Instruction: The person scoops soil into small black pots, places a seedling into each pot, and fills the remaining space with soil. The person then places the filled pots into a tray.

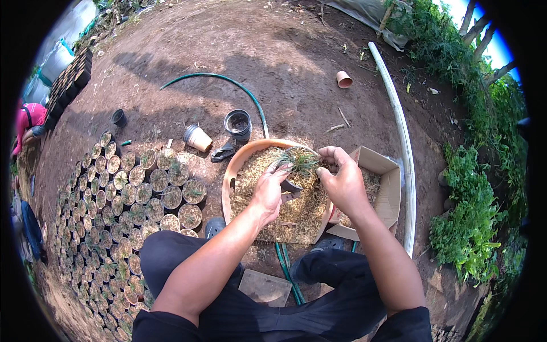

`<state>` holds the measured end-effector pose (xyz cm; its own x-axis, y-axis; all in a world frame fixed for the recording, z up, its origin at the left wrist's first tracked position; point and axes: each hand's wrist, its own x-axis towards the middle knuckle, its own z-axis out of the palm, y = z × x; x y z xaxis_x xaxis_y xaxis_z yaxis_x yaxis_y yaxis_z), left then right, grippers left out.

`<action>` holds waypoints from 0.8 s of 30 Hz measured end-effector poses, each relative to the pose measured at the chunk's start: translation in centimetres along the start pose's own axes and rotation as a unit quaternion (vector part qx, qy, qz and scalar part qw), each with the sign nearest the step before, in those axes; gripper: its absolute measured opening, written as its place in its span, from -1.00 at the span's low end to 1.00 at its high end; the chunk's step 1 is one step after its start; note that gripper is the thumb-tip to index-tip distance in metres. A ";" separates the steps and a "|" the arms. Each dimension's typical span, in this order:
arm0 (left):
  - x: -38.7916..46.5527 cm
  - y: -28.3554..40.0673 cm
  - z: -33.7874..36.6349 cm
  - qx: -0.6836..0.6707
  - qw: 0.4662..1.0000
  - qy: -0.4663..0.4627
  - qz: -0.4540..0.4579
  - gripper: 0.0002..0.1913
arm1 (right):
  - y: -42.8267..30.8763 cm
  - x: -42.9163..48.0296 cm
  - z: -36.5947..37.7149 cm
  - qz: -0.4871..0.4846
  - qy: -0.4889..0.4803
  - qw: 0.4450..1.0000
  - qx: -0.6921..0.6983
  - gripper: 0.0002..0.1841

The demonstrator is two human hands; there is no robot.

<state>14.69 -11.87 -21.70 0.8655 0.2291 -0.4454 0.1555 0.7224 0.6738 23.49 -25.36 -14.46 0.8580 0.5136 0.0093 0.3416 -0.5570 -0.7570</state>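
Note:
Over a wide orange-brown tub (233, 166) filled with light, chaffy growing medium (273, 231), my two hands meet at a small narrow-leaved plant (302, 161). My left hand (270, 190) grips the plant's left side between thumb and fingers. A dark curved piece (291, 186), perhaps plastic, shows beside the left palm. The fingers of my right hand (344, 179) are bent and pinched at the plant's right end, where dark brown matter, perhaps roots, shows; the fingers partly hide it. Just right of the tub, an open cardboard box (386, 192) holds dry plant matter.
Many filled pots (136, 175), several with seedlings, crowd the left. Beyond the tub are stacked black pots (238, 124), tipped pots (198, 137) and a green hose (239, 83). A pale pole (399, 124) lies right. Two people (32, 115) are at far left.

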 end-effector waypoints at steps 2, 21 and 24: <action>0.0 -0.2 -0.1 0.004 1.000 -0.013 0.002 -0.72 | 0.6 -0.2 -0.1 -0.019 0.020 0.999 0.016 -0.67; 1.1 -0.4 -1.5 0.081 0.991 -0.102 -0.029 -0.59 | 3.1 -0.8 -4.0 0.182 -0.197 0.919 0.289 -0.40; 1.0 -0.1 -1.4 0.083 0.990 -0.106 -0.050 -0.48 | 3.8 -1.1 -3.8 0.225 -0.257 0.869 0.358 -0.33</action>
<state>14.88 -10.81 -23.06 0.9195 0.0083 -0.3930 0.3056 0.6137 0.7280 25.26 -30.51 -14.88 0.4951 0.6750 -0.5471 -0.4692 -0.3223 -0.8222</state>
